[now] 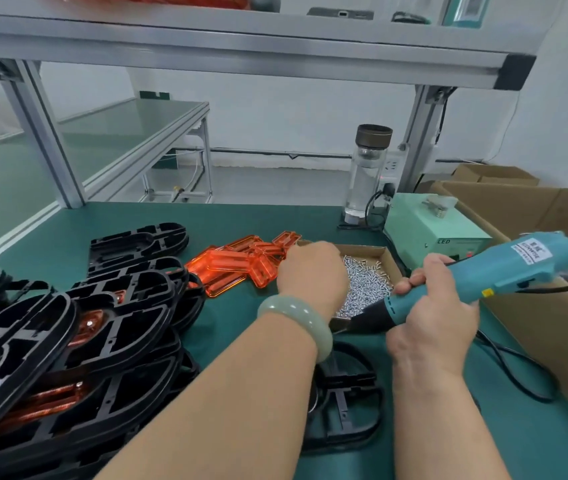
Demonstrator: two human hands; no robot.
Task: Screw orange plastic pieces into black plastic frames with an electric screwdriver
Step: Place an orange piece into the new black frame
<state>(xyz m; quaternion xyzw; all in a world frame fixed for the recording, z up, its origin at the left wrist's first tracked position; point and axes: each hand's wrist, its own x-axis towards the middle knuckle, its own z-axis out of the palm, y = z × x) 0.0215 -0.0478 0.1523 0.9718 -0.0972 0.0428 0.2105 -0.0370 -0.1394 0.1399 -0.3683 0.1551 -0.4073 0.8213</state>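
My right hand point(431, 306) grips the teal electric screwdriver point(504, 268), its black tip pointing down-left above a black plastic frame point(348, 393) that lies on the green mat between my forearms. My left hand point(310, 275), with a pale green bangle on the wrist, reaches forward to where the heap of orange plastic pieces point(234, 268) meets the shallow cardboard tray of small silver screws point(369, 282). Its fingers are hidden behind the back of the hand, so whether they hold anything is unclear. A pile of black frames point(78, 334) with orange pieces inside fills the left.
A pale green power supply box point(431, 233) and a clear water bottle point(365, 174) stand behind the screw tray. Open cardboard boxes point(552, 306) line the right edge. The screwdriver's black cable point(518, 375) trails over the mat. An aluminium shelf frame point(241, 64) spans overhead.
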